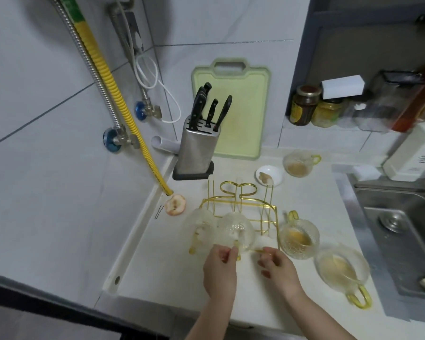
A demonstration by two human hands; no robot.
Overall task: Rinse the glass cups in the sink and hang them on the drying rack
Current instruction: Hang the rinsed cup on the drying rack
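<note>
On the counter (172, 273), two inverted glass cups (233, 230) hung on the gold drying rack (239, 192), left hand (220, 271) pinching the nearer cup's handle, right hand (279, 268) fingers curled at the rack's front wire, grip unclear through blur.

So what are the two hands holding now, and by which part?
The left hand pinches the yellow handle of an upside-down glass cup on the gold rack. The right hand pinches the rack's front wire.
</note>
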